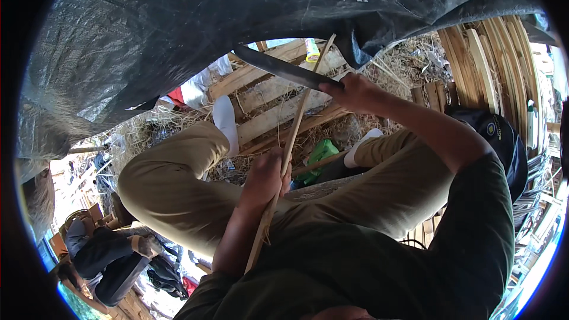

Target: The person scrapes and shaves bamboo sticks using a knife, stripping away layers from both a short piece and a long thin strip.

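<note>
My left hand [265,179] is closed around a long, thin strip of wood [296,120]. The strip slants from beside my left forearm up to the far side, over the pallet. A machete [275,66] with a long dark blade is in my right hand [354,93], its fingers wrapped round the handle. The blade points to the far left and crosses the strip near its far end; whether they touch I cannot tell. A thin curled shaving [280,121] hangs beside the strip, above my left hand.
A wooden pallet [261,96] lies between my feet on straw-littered ground. Black plastic sheeting [195,12] hangs low across the far side. Stacked planks [465,65] stand at the far right, near a dark bag [501,142]. Another person [112,255] sits at the lower left.
</note>
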The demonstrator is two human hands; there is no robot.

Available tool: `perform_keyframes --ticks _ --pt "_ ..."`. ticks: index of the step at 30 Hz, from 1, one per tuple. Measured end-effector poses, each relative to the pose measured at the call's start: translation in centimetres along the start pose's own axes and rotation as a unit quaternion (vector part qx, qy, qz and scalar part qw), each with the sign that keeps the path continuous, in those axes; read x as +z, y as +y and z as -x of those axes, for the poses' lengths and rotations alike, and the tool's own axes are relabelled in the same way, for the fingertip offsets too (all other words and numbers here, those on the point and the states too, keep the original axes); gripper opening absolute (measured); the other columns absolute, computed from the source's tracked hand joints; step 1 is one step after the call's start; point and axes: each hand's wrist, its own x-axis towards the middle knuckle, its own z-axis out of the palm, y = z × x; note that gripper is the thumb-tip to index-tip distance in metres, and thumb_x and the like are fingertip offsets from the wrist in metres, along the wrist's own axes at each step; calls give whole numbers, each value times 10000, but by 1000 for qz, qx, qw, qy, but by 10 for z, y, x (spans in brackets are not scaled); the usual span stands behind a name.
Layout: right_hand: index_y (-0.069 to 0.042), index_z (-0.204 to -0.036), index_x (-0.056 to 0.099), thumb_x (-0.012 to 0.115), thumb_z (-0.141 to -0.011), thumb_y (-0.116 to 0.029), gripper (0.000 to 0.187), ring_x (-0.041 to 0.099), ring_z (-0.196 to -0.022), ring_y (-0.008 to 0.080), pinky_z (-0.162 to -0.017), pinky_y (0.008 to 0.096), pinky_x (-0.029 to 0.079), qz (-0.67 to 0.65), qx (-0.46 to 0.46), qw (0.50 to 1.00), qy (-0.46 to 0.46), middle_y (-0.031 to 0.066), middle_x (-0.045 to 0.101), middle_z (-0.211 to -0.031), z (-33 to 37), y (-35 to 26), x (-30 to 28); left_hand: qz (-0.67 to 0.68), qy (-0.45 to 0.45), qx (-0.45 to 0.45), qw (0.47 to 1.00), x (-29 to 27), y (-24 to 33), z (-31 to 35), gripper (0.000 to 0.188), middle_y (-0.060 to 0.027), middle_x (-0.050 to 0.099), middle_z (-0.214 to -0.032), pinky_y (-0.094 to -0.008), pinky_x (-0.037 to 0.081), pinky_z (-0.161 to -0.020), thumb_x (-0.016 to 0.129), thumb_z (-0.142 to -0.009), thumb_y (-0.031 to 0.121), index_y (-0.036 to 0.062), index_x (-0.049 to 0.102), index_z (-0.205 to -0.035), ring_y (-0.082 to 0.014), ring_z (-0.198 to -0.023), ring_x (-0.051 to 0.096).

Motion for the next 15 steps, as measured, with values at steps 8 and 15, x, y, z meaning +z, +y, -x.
perform_keyframes --ticks 8,15 --pt "74 -817 647 460 -935 -620 728 648 -578 248 -525 417 510 42 -20 998 -39 159 631 -646 -2 -2 -6 67 -2 -63 996 10 22 4 217 -3 388 -512 -270 304 -374 422 -971 255 60 496 -913 -107 -354 345" --pt "35 -936 669 446 -951 -596 669 696 -662 232 -565 358 558 -9 40 998 -49 142 668 -715 -16 -1 -32 91 -10 -61 994 13 17 8 198 -3 377 -506 -268 298 -370 426 -966 230 54 499 -913 -106 -352 342"
